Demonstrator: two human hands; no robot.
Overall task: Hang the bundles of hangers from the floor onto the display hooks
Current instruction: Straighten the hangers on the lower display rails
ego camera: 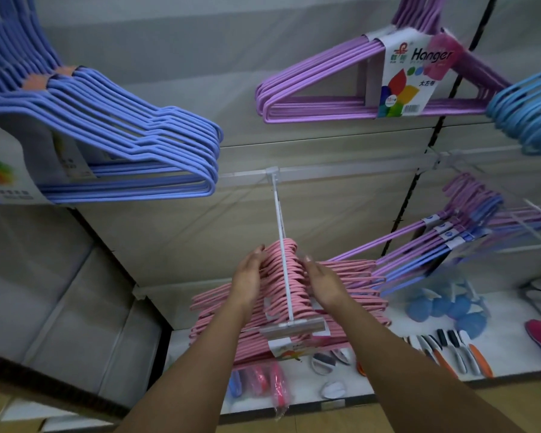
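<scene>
Pink hanger bundles (350, 276) hang on a white display hook (280, 220) that juts from a wall rail toward me, its price-tag holder (294, 328) at the front end. My left hand (247, 276) presses the left side of the pink hanger necks with fairly straight fingers. On the right side of the same necks rests my right hand (324, 284), fingers slightly bent against them. Both hands flank the hook's rod.
Blue hanger bundles (122, 142) hang at upper left, a purple labelled bundle (341, 85) at upper right, light-blue ones (525, 110) at far right. Purple and blue bundles (444, 242) hang right of the pink ones. A white shelf (388, 385) below carries brushes and small packaged goods.
</scene>
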